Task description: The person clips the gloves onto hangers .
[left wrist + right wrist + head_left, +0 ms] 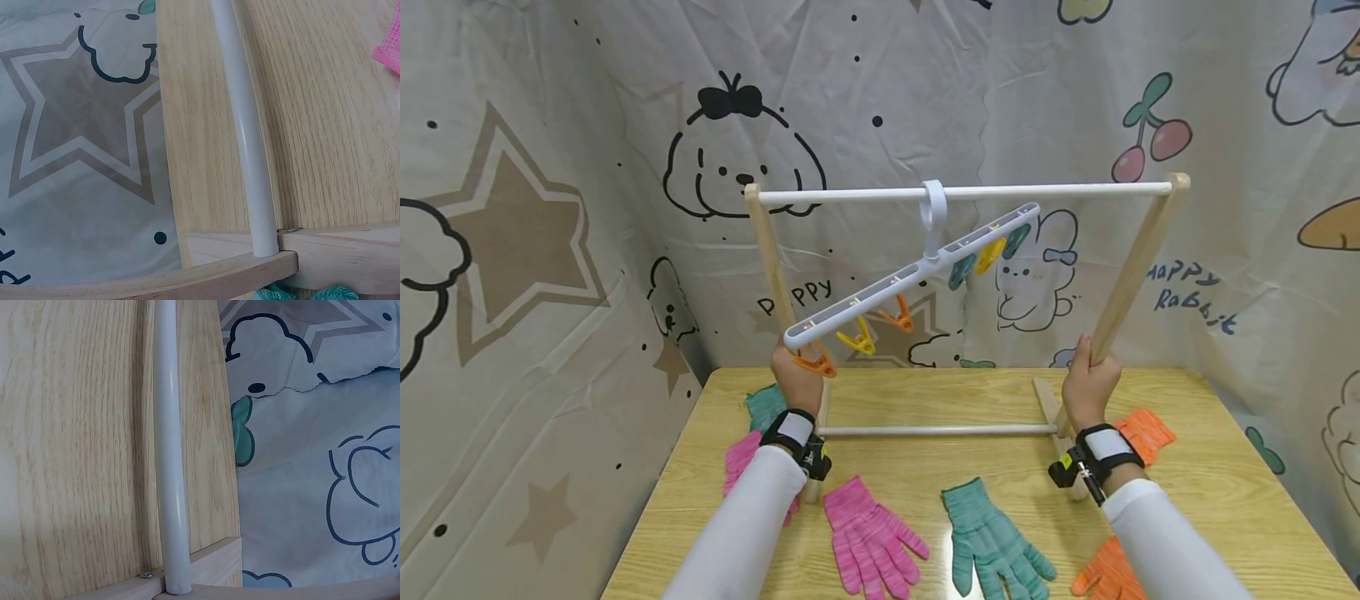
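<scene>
Grasping pale-wood, white-rodded rack (pixel 865 195) on wood-grain table (pixel 925 400): left hand (pixel 797 382), right hand (pixel 1090 385), one per post (pixel 1131 279).
Rack's long axis left–right; hung white plastic clip hanger (pixel 887 285) slants lower-left to upper-right.

- Below the left hand (pixel 800 379), a white rod (pixel 247 137) is joined to the end of a wooden upright (pixel 231 276) and is extended to the hand's right.
- By that joint, a pale base piece (pixel 347 256) is met by the upright.
- A wood-grained tabletop (pixel 337 125) is seen under the rod.
- Farther ahead of the hand, star-printed fabric (pixel 81 225) is shown.
- To the hand's right, some pink knit (pixel 390 44) is cut off.
- Left of the base piece, teal knit (pixel 334 292) is half hidden, probably glove fingers.
</scene>
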Motion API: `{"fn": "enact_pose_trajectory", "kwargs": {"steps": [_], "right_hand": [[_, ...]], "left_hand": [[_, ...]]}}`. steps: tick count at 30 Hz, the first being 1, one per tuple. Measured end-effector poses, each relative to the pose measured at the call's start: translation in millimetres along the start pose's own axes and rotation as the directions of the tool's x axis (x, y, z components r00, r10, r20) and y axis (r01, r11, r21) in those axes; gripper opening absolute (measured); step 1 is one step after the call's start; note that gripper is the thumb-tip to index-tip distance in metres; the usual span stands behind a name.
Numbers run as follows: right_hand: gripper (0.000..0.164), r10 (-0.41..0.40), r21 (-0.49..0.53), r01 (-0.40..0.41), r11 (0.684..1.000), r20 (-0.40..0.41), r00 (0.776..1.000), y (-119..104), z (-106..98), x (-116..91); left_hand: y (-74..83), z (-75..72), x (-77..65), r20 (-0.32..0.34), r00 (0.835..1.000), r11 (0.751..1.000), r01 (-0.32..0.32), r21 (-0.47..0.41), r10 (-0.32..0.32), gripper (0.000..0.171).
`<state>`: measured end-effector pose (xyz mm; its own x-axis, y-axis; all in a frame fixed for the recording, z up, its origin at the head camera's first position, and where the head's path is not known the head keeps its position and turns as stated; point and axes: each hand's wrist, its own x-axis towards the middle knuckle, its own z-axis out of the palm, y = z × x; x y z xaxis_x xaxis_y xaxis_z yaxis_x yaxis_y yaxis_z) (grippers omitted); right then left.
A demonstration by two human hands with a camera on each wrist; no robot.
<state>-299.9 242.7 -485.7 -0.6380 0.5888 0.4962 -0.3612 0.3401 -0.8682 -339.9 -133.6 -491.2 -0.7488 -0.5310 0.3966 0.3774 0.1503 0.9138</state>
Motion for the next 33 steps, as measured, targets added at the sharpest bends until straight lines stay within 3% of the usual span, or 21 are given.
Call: {"fn": "enact_pose_trajectory", "kwargs": {"steps": [4,10,13,17,21,24,28,30,33], "right_hand": [[0.041,-0.002,-0.009,0.002,1.000,-0.006,1.000,-0.7,0.2,-1.2],[0.042,-0.005,-0.001,0.005,1.000,-0.018,1.000,-0.9,0.0,-2.1],[0.042,-0.013,0.008,0.013,1.000,-0.024,1.000,-0.6,0.1,-2.4],[0.043,-0.017,0.014,0.017,1.000,-0.030,0.999,-0.5,-0.1,-2.9],[0.042,-0.013,0.020,0.014,1.000,-0.033,0.999,-1.4,-0.7,-3.3],[0.042,-0.014,0.019,0.015,1.000,-0.034,0.999,-1.7,-1.2,-3.6],[0.043,-0.026,0.014,0.026,1.000,-0.031,0.999,-1.3,-1.5,-3.8],[0.044,-0.031,0.013,0.032,0.999,-0.028,0.999,-0.9,-1.6,-3.8],[0.044,-0.036,0.014,0.036,0.999,-0.029,0.999,0.0,-1.7,-3.7]], "left_hand": [[0.3,-0.7,0.3,-0.012,1.000,0.997,-0.013,0.080,0.014,0.027],[2.6,-0.5,-1.5,0.012,0.999,0.996,0.037,-0.076,-0.036,0.021],[3.0,-0.3,-2.2,0.033,0.999,0.978,0.049,-0.205,-0.043,0.015],[2.3,-0.6,-2.0,0.041,0.998,0.960,0.051,-0.277,-0.042,0.013],[2.2,-1.0,-2.4,0.037,0.999,0.979,0.043,-0.199,-0.037,0.018],[2.5,-0.6,-2.5,0.021,1.000,0.996,0.012,-0.088,-0.010,0.022],[2.1,0.1,-1.8,-0.010,0.999,0.998,-0.043,0.056,0.043,0.024],[1.5,0.3,-1.5,-0.020,0.998,0.994,-0.060,0.095,0.062,0.025],[0.6,0.4,-0.8,-0.013,0.998,0.995,-0.059,0.078,0.060,0.027]]}}
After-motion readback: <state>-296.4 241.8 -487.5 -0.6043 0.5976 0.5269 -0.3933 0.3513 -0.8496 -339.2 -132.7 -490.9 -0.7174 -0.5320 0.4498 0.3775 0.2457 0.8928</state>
